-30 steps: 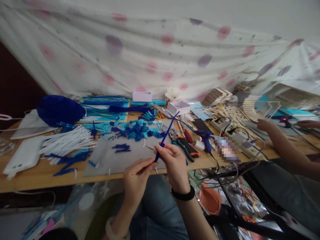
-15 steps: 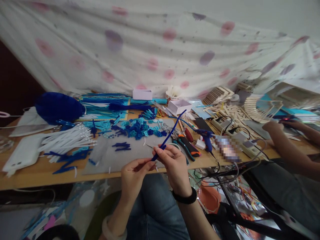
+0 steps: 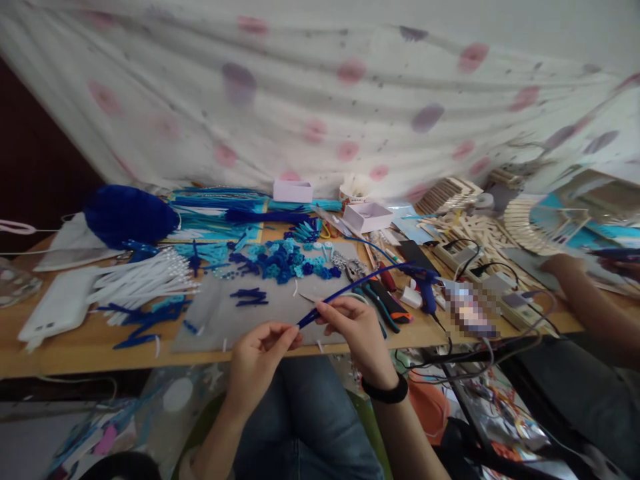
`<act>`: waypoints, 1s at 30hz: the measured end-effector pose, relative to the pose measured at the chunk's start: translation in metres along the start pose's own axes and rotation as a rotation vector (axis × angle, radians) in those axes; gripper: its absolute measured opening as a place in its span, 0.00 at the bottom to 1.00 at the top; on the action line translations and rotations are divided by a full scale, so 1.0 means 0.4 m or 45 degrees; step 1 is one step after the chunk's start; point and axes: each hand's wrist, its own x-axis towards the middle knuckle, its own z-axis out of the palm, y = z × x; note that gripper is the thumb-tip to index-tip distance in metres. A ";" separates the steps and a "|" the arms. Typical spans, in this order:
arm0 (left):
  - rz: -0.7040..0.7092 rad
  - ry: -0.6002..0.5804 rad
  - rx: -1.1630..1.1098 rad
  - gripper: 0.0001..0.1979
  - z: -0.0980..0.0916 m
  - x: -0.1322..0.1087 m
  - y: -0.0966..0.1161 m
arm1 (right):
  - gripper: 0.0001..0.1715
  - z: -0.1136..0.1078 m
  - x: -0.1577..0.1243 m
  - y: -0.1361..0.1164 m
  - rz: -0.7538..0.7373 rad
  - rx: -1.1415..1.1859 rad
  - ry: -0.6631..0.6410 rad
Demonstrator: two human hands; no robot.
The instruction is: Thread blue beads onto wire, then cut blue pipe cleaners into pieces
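Observation:
A long dark blue pipe cleaner (image 3: 357, 284) slants up to the right, above the table's front edge. My left hand (image 3: 267, 350) pinches its lower end between thumb and fingers. Close beside it, my right hand (image 3: 355, 330) grips the same strip a little higher, and a black band circles that wrist. The strip looks doubled between the hands. Behind them lie short dark blue pieces (image 3: 249, 297) on a grey mat (image 3: 210, 333), with a heap of blue flower shapes (image 3: 287, 259) farther back.
Pliers (image 3: 385, 303), a blue glue gun (image 3: 426, 290) and a power strip (image 3: 517, 305) lie to the right. White pipe cleaners (image 3: 145, 280) and a white power bank (image 3: 57, 310) are at the left. Another person's arm (image 3: 590, 300) rests at the far right.
The blue strip has tipped from steep to a flatter slant toward the right. My hands have moved slightly apart, and the view has shifted a little. The other person's arm has changed position.

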 end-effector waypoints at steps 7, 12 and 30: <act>0.114 -0.048 0.324 0.07 -0.060 0.012 0.005 | 0.20 0.005 0.015 0.009 0.183 0.131 -0.057; 0.244 -0.157 0.509 0.07 -0.082 0.038 0.026 | 0.20 0.007 0.024 0.005 0.193 0.105 -0.117; -0.115 -0.574 0.428 0.06 -0.008 0.155 0.048 | 0.20 -0.021 0.088 -0.018 0.080 -0.417 -0.346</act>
